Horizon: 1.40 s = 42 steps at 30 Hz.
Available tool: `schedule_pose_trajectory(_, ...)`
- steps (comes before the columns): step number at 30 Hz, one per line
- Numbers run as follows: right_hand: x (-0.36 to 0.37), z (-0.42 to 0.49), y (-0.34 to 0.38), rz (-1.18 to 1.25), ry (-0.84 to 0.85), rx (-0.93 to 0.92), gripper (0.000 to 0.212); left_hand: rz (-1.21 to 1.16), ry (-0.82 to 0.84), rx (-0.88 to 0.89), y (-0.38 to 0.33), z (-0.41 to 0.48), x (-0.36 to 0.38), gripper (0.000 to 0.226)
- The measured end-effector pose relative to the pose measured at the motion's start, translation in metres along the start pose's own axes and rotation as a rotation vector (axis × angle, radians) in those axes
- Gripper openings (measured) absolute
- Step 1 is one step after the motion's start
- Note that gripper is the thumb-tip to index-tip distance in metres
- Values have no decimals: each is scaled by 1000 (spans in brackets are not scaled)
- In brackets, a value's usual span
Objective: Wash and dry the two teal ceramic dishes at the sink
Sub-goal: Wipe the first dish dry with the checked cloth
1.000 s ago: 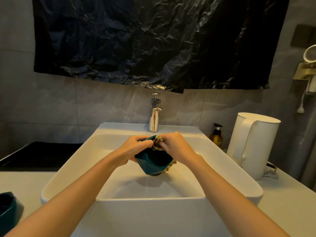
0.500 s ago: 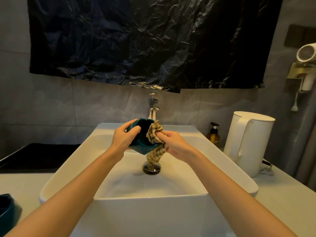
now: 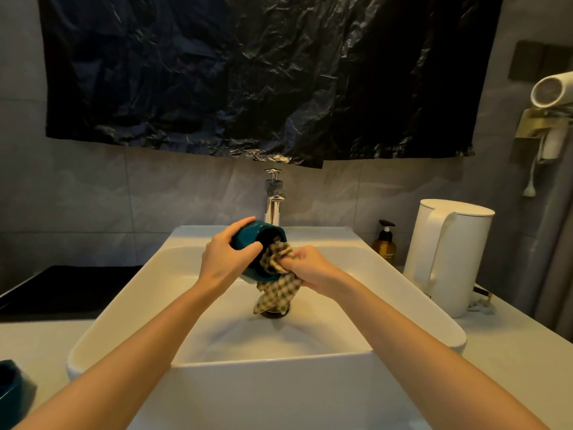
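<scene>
counts first: we see two teal dishes, two hands, one cloth, one sink, one faucet, one kettle, one pump bottle, one hair dryer, one black plastic sheet.

the dish is up over the far half of the sink, just in front of the faucet, tipped on its side with the mouth facing right. the left hand grips it, fingers curled over the top and thumb on the near wall. the right hand is bunched round the checked cloth and pushes a wad of it into the dish mouth; the loose end hangs down toward the drain.

the second dish sits on the counter left of the sink, well apart from the first. it is cut off by the left edge, so we only get a corner.

hard to see: dish inside is dark and mostly filled by cloth. the right fingertips are buried in cloth. the drain is half covered by the hanging end. the faucet base is behind the dish. whether water runs, we cannot tell.

right of the sink we see the bottle, then the kettle. the dryer is cropped at the right edge. the sheet covers the wall above.
</scene>
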State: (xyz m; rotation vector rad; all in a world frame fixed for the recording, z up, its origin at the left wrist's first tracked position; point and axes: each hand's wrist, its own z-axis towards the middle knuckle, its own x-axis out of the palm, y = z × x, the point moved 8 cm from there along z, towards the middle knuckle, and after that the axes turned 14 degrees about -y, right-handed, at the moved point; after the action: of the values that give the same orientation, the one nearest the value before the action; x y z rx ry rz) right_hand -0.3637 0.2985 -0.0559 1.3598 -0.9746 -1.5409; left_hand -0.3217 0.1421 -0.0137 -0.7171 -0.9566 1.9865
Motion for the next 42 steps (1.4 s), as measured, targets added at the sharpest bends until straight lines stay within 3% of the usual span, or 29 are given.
schedule_pose_trajectory(2,6,-3,-2,134,56,76,18,8,-13,26,-2,-1,-2,59)
schedule_pose_trajectory(5,-5,2,-3,15,-148,11,12,42,-29,97,-8,-2,-1,60)
schedule_pose_trajectory(8,-10,4,-3,-79,-261,-49,22,10,-26,99,-10,-3,-1,61)
schedule_pose_trajectory(11,1,6,-5,27,-151,19,17,-10,-48,92,-9,-2,-4,60)
schedule_pose_trajectory(15,20,-6,-5,405,78,247,15,-71,-88,56,-7,0,-7,54)
schedule_pose_trajectory(18,26,-7,-8,428,123,288,21,-116,-59,65,-11,-2,-2,53)
schedule_pose_trajectory(21,1,4,1,158,-159,95,22,-193,25,30,-14,-4,7,59)
schedule_pose_trajectory(25,-38,1,33,-308,-452,-326,17,-185,189,-132,-5,-5,22,63)
schedule_pose_trajectory(28,-42,-6,42,-541,-500,-499,22,-107,308,-316,10,-12,31,49)
schedule_pose_trajectory(33,-26,-22,61,-741,-506,-760,19,18,346,-289,15,-14,34,44)
schedule_pose_trajectory(36,-23,-26,61,-553,-479,-753,27,32,328,-314,19,-15,31,36)
schedule_pose_trajectory(39,-22,-14,50,-244,-354,-595,37,-48,286,-396,26,-16,28,33)
schedule_pose_trajectory(42,-15,-4,36,66,-183,-359,30,-144,178,-438,28,-9,19,34)
